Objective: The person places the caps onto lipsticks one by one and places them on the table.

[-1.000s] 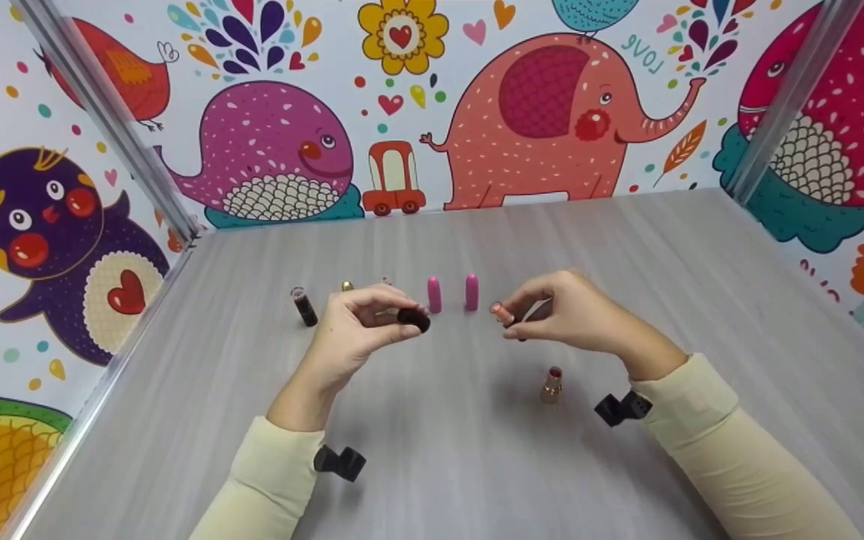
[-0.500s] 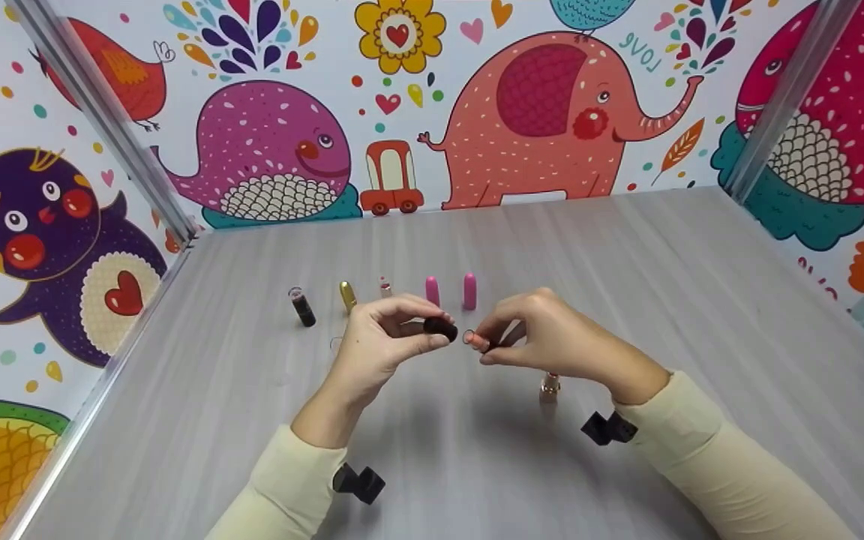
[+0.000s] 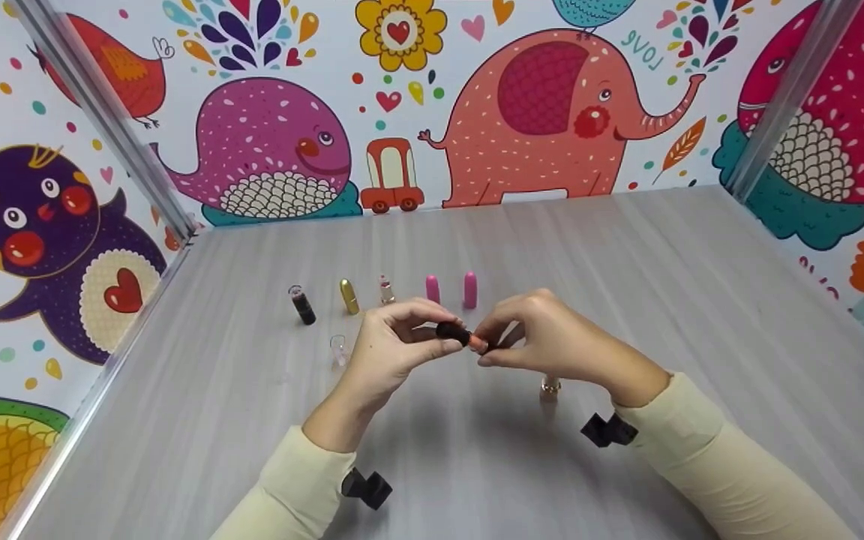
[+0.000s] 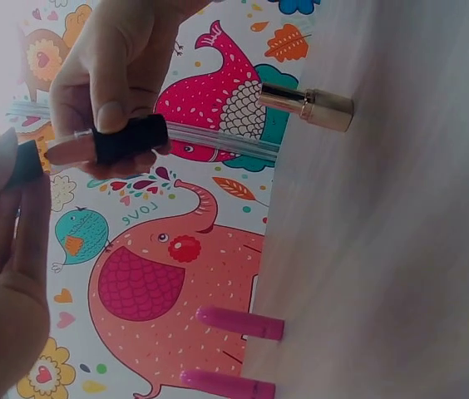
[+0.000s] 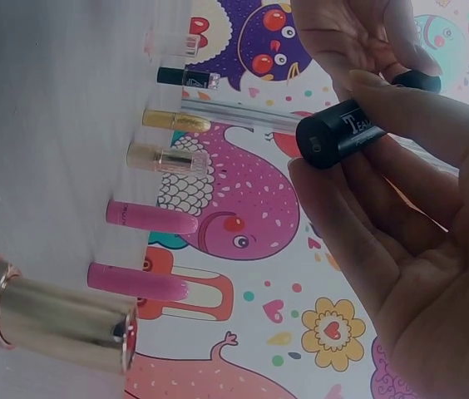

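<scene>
Between the thumb and fingers of my left hand [image 3: 379, 352] is a black lipstick cap [image 3: 450, 331]. My right hand [image 3: 552, 330] pinches a black lipstick [image 3: 478, 344] whose coral bullet is exposed. The two are held in the air above the table, and the bullet's tip meets the cap's mouth. In the left wrist view the bullet [image 4: 70, 152] points straight at the cap [image 4: 27, 164]. Pale lettering shows on the lipstick's black base [image 5: 334, 137] in the right wrist view. Behind my right hand stands an uncapped gold lipstick [image 3: 549, 389], its top hidden.
Along the back stand a black tube [image 3: 302, 307], a gold tube [image 3: 349, 297], a clear-capped lipstick [image 3: 386, 290] and two pink tubes, one left [image 3: 433, 289], one right [image 3: 470, 291]. A clear cap [image 3: 338, 350] stands left of my left hand. Patterned walls [image 3: 402, 97] enclose the grey table.
Both hands have come together: the left moved right with the cap, the right moved left with the lipstick. The gap between cap and bullet has closed.
</scene>
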`<state>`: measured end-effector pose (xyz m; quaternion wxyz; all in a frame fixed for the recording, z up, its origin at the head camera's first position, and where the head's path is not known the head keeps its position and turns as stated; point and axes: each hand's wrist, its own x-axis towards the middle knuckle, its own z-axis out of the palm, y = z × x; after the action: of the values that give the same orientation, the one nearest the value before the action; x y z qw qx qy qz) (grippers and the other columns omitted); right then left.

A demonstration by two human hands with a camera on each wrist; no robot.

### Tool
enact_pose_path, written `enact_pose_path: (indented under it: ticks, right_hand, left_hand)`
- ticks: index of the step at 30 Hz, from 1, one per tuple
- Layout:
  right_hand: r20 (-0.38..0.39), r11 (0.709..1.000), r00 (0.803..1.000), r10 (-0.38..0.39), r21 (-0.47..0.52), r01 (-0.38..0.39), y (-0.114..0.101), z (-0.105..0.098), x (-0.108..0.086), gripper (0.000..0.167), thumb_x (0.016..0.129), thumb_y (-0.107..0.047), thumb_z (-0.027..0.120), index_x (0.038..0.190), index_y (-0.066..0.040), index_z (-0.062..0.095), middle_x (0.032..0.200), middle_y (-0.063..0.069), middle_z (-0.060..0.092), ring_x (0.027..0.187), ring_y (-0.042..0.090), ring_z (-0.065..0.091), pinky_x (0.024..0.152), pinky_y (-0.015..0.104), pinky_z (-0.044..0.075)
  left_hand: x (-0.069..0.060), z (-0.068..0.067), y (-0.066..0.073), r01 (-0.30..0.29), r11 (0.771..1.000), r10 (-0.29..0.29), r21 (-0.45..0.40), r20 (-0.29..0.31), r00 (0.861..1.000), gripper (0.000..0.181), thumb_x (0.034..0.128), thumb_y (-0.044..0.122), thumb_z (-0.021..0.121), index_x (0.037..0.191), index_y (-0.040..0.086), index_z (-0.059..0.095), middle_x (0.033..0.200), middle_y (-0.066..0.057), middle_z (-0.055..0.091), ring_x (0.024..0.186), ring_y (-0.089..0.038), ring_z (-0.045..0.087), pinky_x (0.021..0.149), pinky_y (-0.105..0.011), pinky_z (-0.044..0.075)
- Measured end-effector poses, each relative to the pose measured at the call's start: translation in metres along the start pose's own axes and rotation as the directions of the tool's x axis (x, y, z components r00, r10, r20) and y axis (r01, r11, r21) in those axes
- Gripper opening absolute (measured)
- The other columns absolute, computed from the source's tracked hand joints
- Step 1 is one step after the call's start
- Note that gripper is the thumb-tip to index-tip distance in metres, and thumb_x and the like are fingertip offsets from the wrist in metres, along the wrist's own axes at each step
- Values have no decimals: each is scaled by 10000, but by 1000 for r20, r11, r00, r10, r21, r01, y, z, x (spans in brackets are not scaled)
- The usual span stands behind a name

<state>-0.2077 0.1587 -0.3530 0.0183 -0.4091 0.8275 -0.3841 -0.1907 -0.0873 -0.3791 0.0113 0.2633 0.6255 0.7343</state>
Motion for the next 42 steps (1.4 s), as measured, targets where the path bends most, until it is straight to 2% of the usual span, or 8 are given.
enact_pose_path:
  ticks: [7, 18, 21, 26, 30, 37, 42]
  right_hand:
    - [3, 1000, 1000, 0, 2, 0, 0, 1, 0, 170, 878, -68, 888, 1035, -82, 826, 969, -21, 788, 879, 109, 780, 817, 319, 653]
    - [-3, 1000, 1000, -16, 14, 16, -2, 1, 0, 187, 871, -39, 885, 1044, -69, 822, 982, 10, 790, 895, 135, 777, 801, 298, 651]
    - [-4, 1000, 1000, -10, 5, 10, -1, 2, 0, 191, 873, -52, 887, 1052, -68, 822, 990, 11, 793, 894, 135, 779, 803, 286, 648]
    - [-10, 999, 999, 32, 25, -32, -4, 2, -1, 207, 863, -58, 897, 1058, -68, 829, 1000, 9, 801, 892, 137, 785, 816, 321, 654]
    - [-18, 997, 998, 65, 50, -65, -6, 1, -1, 214, 860, -64, 900, 1062, -67, 829, 1005, 7, 802, 896, 143, 788, 827, 338, 655]
    - [-44, 994, 994, 97, 53, -95, -6, 1, -1, 209, 855, -83, 910, 1051, -68, 838, 989, 12, 808, 899, 151, 792, 811, 294, 649]
    - [-40, 991, 992, 118, 71, -115, -7, 1, -1, 196, 839, -75, 919, 1021, -78, 846, 966, 1, 810, 877, 129, 791, 774, 258, 644]
  left_hand:
    - [-1, 2, -2, -5, 999, 5, 36, -21, 1000, 293, 844, -41, 875, 1107, -98, 760, 1070, -116, 754, 997, -296, 762, 926, -449, 636]
    - [-2, 9, -7, 20, 999, -19, 51, -8, 1000, 289, 847, -70, 860, 1115, -107, 758, 1087, -151, 737, 1002, -291, 766, 932, -431, 633]
    - [-2, 10, -9, 7, 998, -7, 67, -12, 1000, 290, 846, -78, 856, 1115, -117, 753, 1092, -167, 736, 1006, -289, 762, 935, -428, 632]
    - [-3, 12, -11, -21, 995, 23, 96, -16, 1000, 275, 849, -71, 856, 1108, -94, 765, 1094, -178, 742, 1016, -291, 756, 942, -426, 629]
    - [-3, 13, -10, -19, 995, 22, 98, -26, 999, 284, 853, -64, 855, 1119, -96, 762, 1096, -173, 747, 1020, -298, 760, 944, -431, 628]
    - [-4, 13, -10, -18, 992, 23, 127, -43, 999, 280, 857, -54, 857, 1120, -82, 765, 1100, -152, 758, 1023, -344, 753, 934, -437, 633]
    - [-4, 14, -11, -16, 990, 23, 138, -49, 999, 262, 857, -49, 859, 1107, -57, 777, 1092, -145, 771, 999, -284, 763, 916, -426, 640]
